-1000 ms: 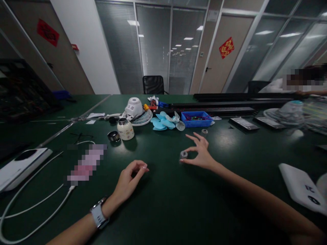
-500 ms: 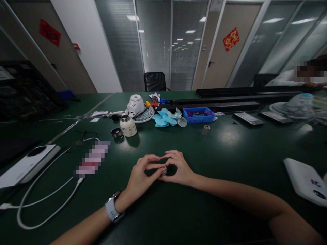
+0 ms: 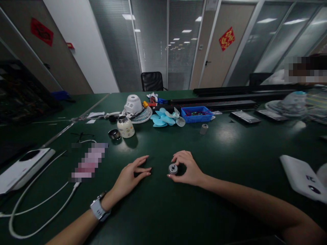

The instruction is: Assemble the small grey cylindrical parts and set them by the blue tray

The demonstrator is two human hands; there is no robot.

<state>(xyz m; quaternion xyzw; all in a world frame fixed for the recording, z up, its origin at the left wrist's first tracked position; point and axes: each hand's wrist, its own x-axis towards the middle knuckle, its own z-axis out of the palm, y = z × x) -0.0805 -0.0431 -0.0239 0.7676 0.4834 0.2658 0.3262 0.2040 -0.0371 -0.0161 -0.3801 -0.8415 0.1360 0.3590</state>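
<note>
while the green desk (image 3: 158, 214) spreads before us, a blue tray (image 3: 196, 119) sits farther back; well apart, our left hand (image 3: 130, 173) is loosely spread and our right hand (image 3: 188, 168) pinches a small round metal part (image 3: 173, 169) between thumb and fingers, whether touching the desk we cannot tell

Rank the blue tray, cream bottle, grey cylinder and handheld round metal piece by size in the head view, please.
Blue tray
Cream bottle
Round metal piece and grey cylinder: too alike to rank; the piece looks nearer.
</note>
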